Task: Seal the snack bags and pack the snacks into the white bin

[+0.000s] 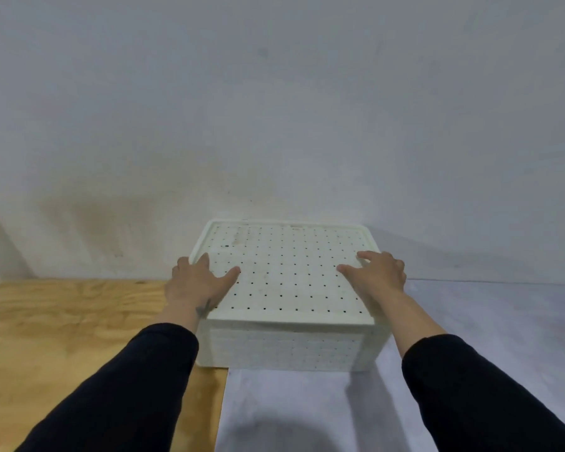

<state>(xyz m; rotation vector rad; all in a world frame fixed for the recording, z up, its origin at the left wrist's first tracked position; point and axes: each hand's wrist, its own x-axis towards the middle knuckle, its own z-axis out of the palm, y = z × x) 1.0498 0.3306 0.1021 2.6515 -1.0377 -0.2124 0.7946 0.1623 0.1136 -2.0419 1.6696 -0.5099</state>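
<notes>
Honestly we can't pin this down, looks like a bare workshop or test setup: raw plywood counter (62, 321) left of the white bin (287, 350), stained plain wall (274, 109) right behind it.

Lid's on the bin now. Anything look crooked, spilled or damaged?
Nothing spilled or broken. The lid sits flat on the white bin, with both hands, left and right, on it. Only faint smudges near its far edge.

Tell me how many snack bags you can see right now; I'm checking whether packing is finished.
0. None show on the wooden board or grey surface. Any may be hidden inside the white bin, whose perforated lid is on, with the left hand and right hand upon it.
</notes>
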